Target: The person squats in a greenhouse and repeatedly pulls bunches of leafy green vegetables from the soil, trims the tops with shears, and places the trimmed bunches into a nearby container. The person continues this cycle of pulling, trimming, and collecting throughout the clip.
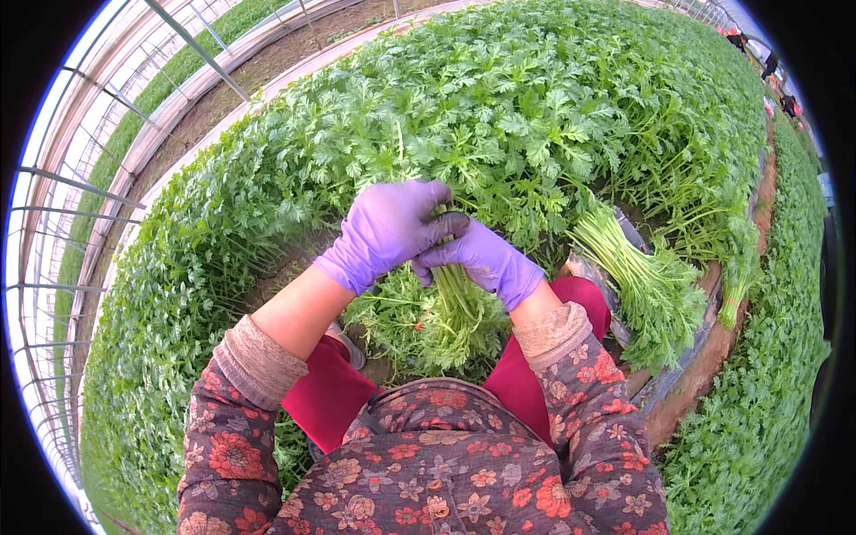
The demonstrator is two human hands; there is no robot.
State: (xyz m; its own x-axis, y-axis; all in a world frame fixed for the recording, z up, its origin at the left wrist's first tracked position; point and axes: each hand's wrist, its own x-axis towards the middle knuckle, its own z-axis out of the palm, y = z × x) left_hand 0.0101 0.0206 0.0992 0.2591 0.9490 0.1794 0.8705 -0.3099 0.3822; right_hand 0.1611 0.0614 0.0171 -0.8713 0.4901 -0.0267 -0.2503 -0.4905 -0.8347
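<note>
Both my hands wear purple gloves and meet in front of my knees. My right hand (478,257) is closed around a bunch of green leafy stalks (458,294), whose leaves hang down towards my body. My left hand (391,227) lies against it at the bunch's upper end, fingers curled and darkly soiled. Whether the left fingers pinch any stem is hidden. Below the bunch, more cut greens (384,321) lie between my legs, with a small orange-red spot among the leaves.
Dense standing leafy greens (481,114) grow in front and on the left. A loose pile of cut stalks (622,274) rests at my right, near a banded bunch (735,297) beside a soil path (689,394). Greenhouse poles (194,47) rise at left; people (769,60) are far off.
</note>
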